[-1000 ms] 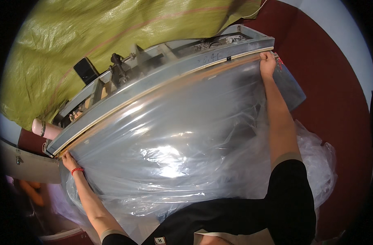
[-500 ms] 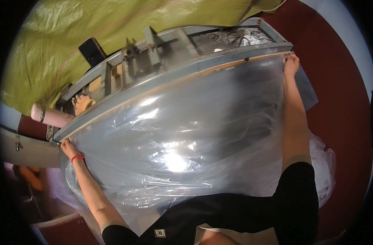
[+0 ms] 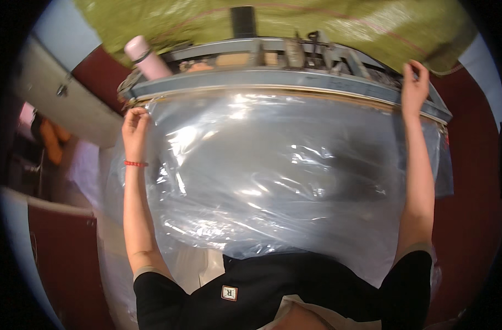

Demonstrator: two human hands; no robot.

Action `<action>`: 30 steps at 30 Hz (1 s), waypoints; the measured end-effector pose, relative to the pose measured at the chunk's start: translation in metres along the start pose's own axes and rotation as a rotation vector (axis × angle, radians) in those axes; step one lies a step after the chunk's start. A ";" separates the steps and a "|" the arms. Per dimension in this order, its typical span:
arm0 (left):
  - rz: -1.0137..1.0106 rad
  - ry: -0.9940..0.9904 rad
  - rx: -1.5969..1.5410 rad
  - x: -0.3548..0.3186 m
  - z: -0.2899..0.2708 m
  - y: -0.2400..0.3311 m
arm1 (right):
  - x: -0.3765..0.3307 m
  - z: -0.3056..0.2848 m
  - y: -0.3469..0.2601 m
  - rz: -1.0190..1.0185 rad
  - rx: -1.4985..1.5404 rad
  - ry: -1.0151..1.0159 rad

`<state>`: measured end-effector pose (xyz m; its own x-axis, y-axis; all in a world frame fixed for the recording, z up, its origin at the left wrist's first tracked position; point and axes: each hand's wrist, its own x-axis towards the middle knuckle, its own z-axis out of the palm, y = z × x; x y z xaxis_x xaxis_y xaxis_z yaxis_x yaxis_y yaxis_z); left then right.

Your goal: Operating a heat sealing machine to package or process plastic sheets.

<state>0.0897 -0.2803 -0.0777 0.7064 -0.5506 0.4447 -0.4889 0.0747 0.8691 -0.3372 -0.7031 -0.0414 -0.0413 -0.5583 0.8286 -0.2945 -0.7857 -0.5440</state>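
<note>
Green sheet (image 3: 339, 25) lies behind the frame (image 3: 273, 78); left hand (image 3: 134, 131) is by film (image 3: 251, 159), right hand (image 3: 416, 92) over frame (both grips I cannot tell).

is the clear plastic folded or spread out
Spread out: the clear plastic reaches broadly from the grey metal bar toward the black shirt, with wrinkles.

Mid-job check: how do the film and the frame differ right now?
Look: the film is clear and shiny with bright glints; the frame is grey and duller.
Form: the film is wrinkled and soft-looking; the frame has stiff-looking rails.
Place: the film spreads on the person's side; the frame lies beyond it.
Shared: both run wide, left to right, across the view.
</note>
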 end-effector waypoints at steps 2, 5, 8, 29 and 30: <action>0.042 0.038 -0.016 -0.030 -0.020 0.026 | -0.038 0.051 -0.098 -0.050 0.121 -0.290; 0.079 0.091 0.011 -0.060 -0.053 0.048 | -0.101 0.109 -0.200 -0.334 0.440 -0.600; 0.112 0.113 0.027 -0.078 -0.071 0.067 | -0.150 0.130 -0.267 -0.439 0.353 -0.760; 0.122 -0.836 0.918 -0.222 -0.003 0.001 | -0.079 -0.449 0.191 0.608 -1.146 -0.319; 0.127 -0.847 0.914 -0.215 -0.002 0.001 | -0.075 -0.468 0.177 0.711 -1.274 -0.284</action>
<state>-0.0613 -0.1604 -0.1717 0.2435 -0.9681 -0.0598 -0.9447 -0.2507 0.2113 -0.8327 -0.6760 -0.1382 -0.3923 -0.8659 0.3105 -0.9166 0.3396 -0.2111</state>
